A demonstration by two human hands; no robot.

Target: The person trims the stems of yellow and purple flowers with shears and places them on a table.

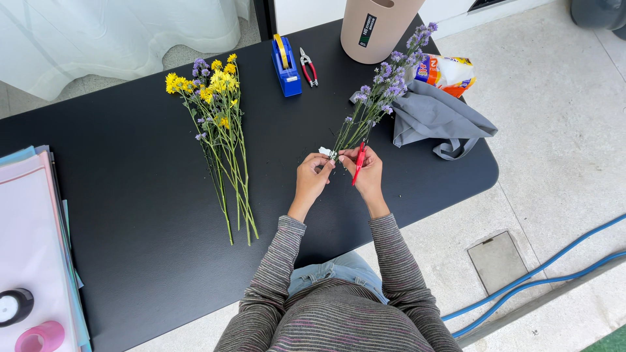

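Note:
My left hand (313, 175) and my right hand (368, 173) meet over the black table (130, 215), both gripping the lower stems of a bunch of purple flowers (385, 81) that slants up to the right. My right hand also holds a red-handled tool (358, 163), pointing down along the fingers. A small white piece (325, 152) shows at the stems by my left fingertips. A bunch of yellow flowers with a few purple ones (218, 124) lies flat on the table to the left of my hands.
A blue tape dispenser (285, 65) and red-handled pliers (308, 66) lie at the far edge. A beige cylinder (378, 26), a grey cloth bag (437, 117) and a printed packet (450, 70) sit at the right. Pastel paper sheets (32, 241) and ribbon spools (26, 322) lie at the left. Blue hoses (541, 274) run along the floor.

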